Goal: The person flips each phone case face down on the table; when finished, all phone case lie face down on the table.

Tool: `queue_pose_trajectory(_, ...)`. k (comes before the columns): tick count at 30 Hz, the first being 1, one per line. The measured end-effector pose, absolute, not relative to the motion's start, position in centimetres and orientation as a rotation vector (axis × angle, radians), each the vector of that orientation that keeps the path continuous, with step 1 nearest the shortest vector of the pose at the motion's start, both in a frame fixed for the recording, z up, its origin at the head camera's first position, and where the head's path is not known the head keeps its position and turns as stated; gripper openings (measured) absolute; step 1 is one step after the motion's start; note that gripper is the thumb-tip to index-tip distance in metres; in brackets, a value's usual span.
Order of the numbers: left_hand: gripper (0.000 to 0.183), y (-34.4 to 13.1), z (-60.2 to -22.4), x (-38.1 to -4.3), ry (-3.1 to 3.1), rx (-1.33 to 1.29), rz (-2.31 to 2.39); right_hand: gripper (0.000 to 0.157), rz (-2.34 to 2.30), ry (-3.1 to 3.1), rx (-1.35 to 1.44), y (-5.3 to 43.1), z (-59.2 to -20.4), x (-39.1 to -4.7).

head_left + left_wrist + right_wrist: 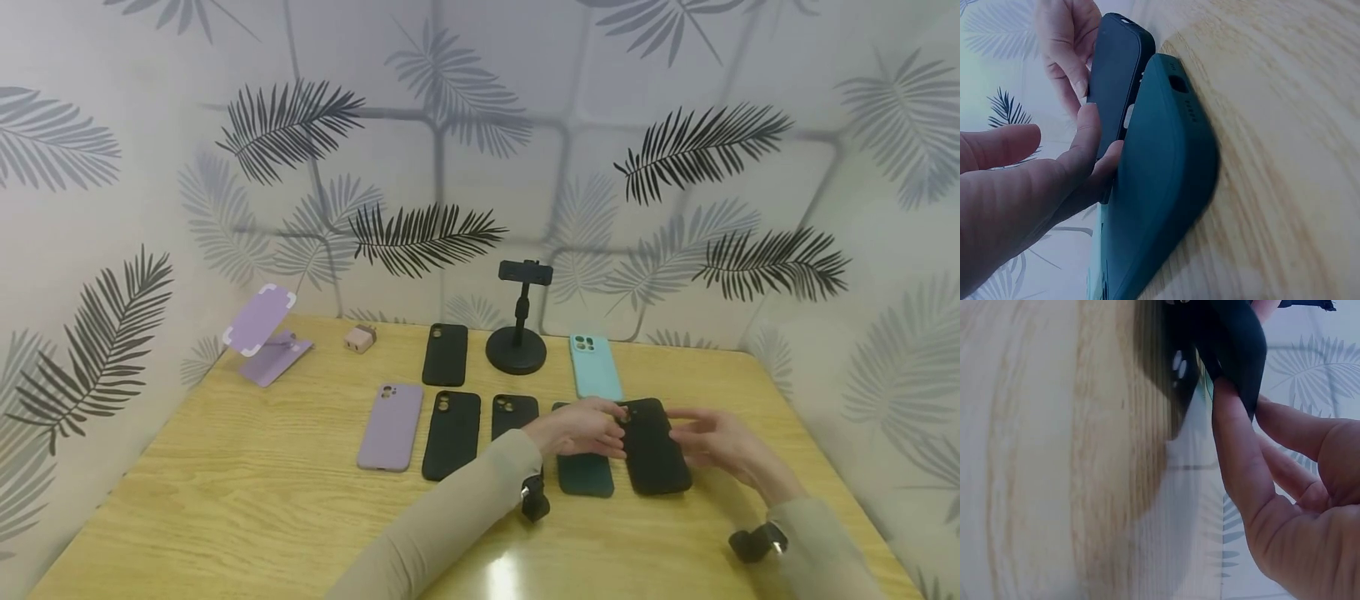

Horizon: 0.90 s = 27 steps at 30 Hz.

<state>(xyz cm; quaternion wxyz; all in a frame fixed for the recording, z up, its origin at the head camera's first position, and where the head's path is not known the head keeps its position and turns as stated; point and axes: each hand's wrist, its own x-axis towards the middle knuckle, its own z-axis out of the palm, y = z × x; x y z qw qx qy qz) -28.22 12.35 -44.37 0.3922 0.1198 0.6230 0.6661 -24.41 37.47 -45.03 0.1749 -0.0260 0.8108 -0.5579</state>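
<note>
A black phone case [656,450] lies at the right end of a row of cases, tilted up off the table in the wrist views. My right hand [716,446] pinches its right edge between thumb and fingers, seen closely with the hand [1285,481] in the right wrist view. From the other side my left hand [581,427] reaches over a dark teal phone case [587,475], its fairly straight fingertips [1089,115] at the black case's near edge. The left thumb stands apart from the case. Part of the teal case is hidden under the left hand.
Left along the row are black phone cases [452,437] and a lilac one [391,429]. Behind stand another black case [446,354], a round-based phone stand [517,350], a turquoise case [596,367], a charger plug [360,337] and a lilac folding stand [262,321].
</note>
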Motion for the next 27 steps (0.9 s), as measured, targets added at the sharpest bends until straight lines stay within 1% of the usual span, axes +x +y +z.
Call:
queue_pose_trajectory(9, 0.046, 12.1, -44.6, -28.8, 1.540, 0.299, 1.702, 0.058, -1.486, 2.368, -0.034, 37.3, -45.2, -24.5)
queue_pose_trajectory(20, 0.047, 12.0, -44.4, -29.3, 1.452, 0.230, 1.743, 0.059, -1.460, 2.359, -0.010, 37.0, -45.4, -25.0)
queue_pose_trajectory(27, 0.045, 11.2, -44.2, -29.4, 1.488, 0.271, 1.715, 0.054, -1.433, 2.383, -0.017, 36.8, -45.5, -25.0)
